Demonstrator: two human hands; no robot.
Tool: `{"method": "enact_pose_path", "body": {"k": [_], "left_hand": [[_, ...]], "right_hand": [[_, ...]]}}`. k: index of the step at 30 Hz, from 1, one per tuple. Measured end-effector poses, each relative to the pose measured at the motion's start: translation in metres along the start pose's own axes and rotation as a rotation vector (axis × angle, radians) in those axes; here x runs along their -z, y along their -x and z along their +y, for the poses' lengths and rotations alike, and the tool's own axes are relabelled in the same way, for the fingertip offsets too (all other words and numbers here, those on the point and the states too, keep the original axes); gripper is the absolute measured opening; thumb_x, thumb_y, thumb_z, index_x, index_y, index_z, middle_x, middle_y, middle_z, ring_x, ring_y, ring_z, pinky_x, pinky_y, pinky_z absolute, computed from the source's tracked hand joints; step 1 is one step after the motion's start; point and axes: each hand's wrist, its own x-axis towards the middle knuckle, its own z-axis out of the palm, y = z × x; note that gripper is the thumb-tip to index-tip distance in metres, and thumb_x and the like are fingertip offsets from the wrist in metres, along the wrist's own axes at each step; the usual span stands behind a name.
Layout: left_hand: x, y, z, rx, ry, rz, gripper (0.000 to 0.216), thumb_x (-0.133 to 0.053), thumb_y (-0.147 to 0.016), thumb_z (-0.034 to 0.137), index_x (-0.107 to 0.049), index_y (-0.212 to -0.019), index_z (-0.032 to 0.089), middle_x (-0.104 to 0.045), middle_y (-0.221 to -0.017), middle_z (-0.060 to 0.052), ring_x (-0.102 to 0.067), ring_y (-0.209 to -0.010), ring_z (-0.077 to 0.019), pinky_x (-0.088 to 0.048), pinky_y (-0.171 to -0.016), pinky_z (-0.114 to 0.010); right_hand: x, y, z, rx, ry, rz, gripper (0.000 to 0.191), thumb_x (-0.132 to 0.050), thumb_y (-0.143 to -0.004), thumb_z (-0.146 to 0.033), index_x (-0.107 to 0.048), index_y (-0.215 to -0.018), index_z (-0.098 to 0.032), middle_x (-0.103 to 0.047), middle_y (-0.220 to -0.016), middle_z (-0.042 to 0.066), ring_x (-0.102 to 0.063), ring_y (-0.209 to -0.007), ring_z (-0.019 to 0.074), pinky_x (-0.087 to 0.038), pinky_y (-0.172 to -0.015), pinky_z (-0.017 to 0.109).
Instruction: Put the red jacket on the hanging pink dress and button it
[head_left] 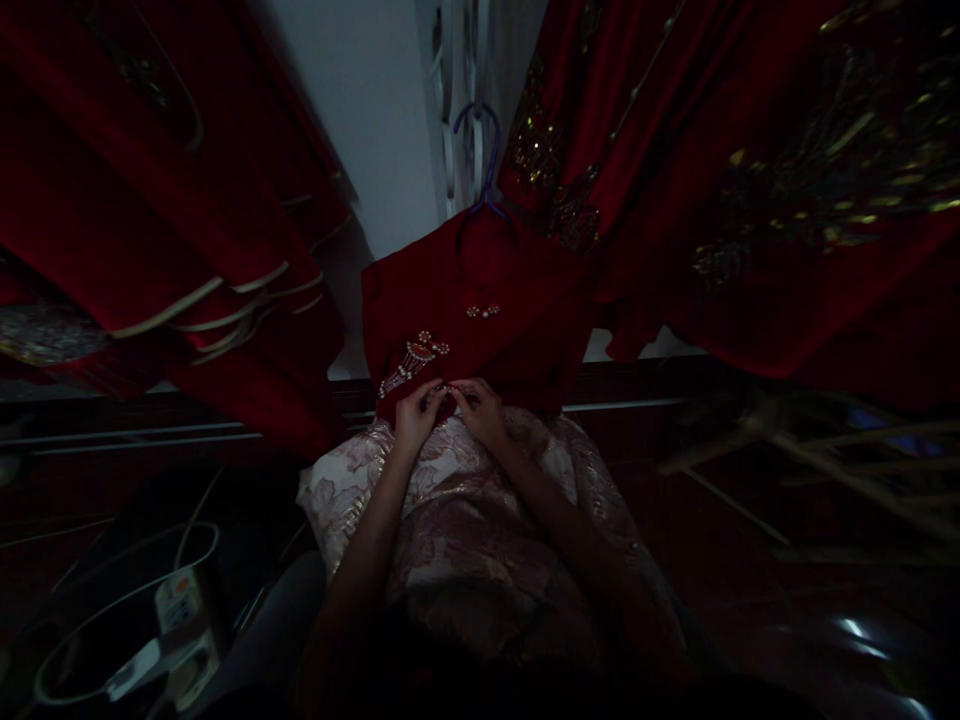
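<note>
A dark red garment [517, 310] hangs on a purple hanger [486, 150] straight ahead, with a beaded tassel brooch [414, 360] on its left chest and small pearl fastenings [483, 312] at the middle. My left hand [417, 412] and my right hand [480, 408] meet at the garment's lower front edge, fingers pinched together on the fabric or a small fastening there; what they pinch is too dark to make out. A pale floral brocade skirt [450, 520] lies under my forearms.
More red embroidered garments hang at the left [150, 200] and right [750, 180]. A white power strip with cables [176, 630] lies on the dark floor at lower left. A pale folding rack [825, 460] stands at the right. A white wall [375, 110] is behind.
</note>
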Motion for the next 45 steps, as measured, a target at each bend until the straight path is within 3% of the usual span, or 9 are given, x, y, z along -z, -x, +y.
{"method": "enact_pose_path", "body": {"k": [6,11,15,21,28,33,37,45], "left_hand": [[0.016,-0.014,0.0,-0.165,-0.14,-0.206,0.026,-0.056,-0.087,0.039,-0.07,-0.1,0.021,-0.07,-0.094,-0.006,-0.066,-0.085,-0.0169,-0.052,-0.083,-0.031],[0.024,-0.016,0.014,-0.32,-0.347,-0.115,0.02,-0.06,-0.085,0.038,-0.069,-0.092,0.021,-0.056,-0.102,-0.007,-0.054,-0.101,-0.0197,-0.043,-0.094,-0.037],[0.028,-0.014,0.023,-0.376,-0.435,-0.155,0.02,-0.056,-0.088,0.036,-0.066,-0.096,0.021,-0.054,-0.108,-0.008,-0.049,-0.106,-0.0212,-0.039,-0.097,-0.039],[0.034,-0.017,0.027,-0.424,-0.487,-0.228,0.021,-0.053,-0.09,0.036,-0.067,-0.092,0.02,-0.053,-0.106,-0.009,-0.047,-0.106,-0.0222,-0.039,-0.096,-0.04],[0.041,-0.017,0.031,-0.464,-0.59,-0.248,0.027,-0.055,-0.087,0.025,-0.065,-0.112,0.024,-0.048,-0.113,-0.01,-0.045,-0.105,-0.0235,-0.042,-0.093,-0.039],[0.038,-0.027,0.033,-0.515,-0.728,-0.288,0.021,-0.053,-0.088,0.026,-0.068,-0.101,0.023,-0.049,-0.099,-0.01,-0.047,-0.095,-0.0241,-0.044,-0.085,-0.039],[0.032,-0.023,0.031,-0.464,-0.586,-0.267,0.02,-0.051,-0.09,0.027,-0.066,-0.1,0.02,-0.054,-0.096,-0.008,-0.054,-0.091,-0.0199,-0.047,-0.085,-0.034],[0.013,0.002,0.027,-0.174,-0.347,-0.036,0.019,-0.059,-0.084,0.028,-0.07,-0.098,0.021,-0.07,-0.093,-0.006,-0.067,-0.077,-0.0164,-0.054,-0.075,-0.029]], "right_hand": [[0.001,0.0,-0.001,-0.002,-0.005,-0.003,0.019,-0.055,-0.088,-0.032,-0.067,-0.099,-0.021,-0.065,-0.094,0.004,-0.063,-0.083,0.0129,-0.052,-0.079,0.026],[0.001,0.0,-0.002,0.01,-0.013,-0.005,0.019,-0.056,-0.088,-0.032,-0.067,-0.099,-0.021,-0.065,-0.094,0.004,-0.063,-0.083,0.0124,-0.052,-0.078,0.025],[0.002,0.001,-0.004,0.01,-0.033,-0.01,0.019,-0.056,-0.089,-0.033,-0.067,-0.098,-0.021,-0.065,-0.094,0.004,-0.064,-0.084,0.0124,-0.052,-0.078,0.025],[0.001,0.002,-0.006,-0.005,-0.017,-0.016,0.019,-0.055,-0.089,-0.033,-0.067,-0.098,-0.022,-0.066,-0.096,0.004,-0.064,-0.085,0.013,-0.053,-0.079,0.026],[0.0,0.002,-0.003,-0.024,0.079,0.069,0.019,-0.053,-0.09,-0.03,-0.067,-0.1,-0.021,-0.066,-0.097,0.005,-0.063,-0.088,0.0144,-0.05,-0.084,0.028],[0.001,0.003,-0.003,-0.038,0.099,0.099,0.02,-0.054,-0.09,-0.03,-0.067,-0.1,-0.021,-0.067,-0.097,0.005,-0.063,-0.092,0.0157,-0.05,-0.086,0.029],[0.002,0.002,-0.003,-0.038,0.065,0.061,0.02,-0.054,-0.09,-0.031,-0.067,-0.1,-0.021,-0.066,-0.097,0.005,-0.064,-0.089,0.0149,-0.051,-0.085,0.028],[0.001,0.002,-0.003,-0.011,0.03,0.031,0.019,-0.053,-0.089,-0.031,-0.067,-0.099,-0.022,-0.066,-0.096,0.004,-0.064,-0.086,0.0138,-0.052,-0.082,0.027]]}}
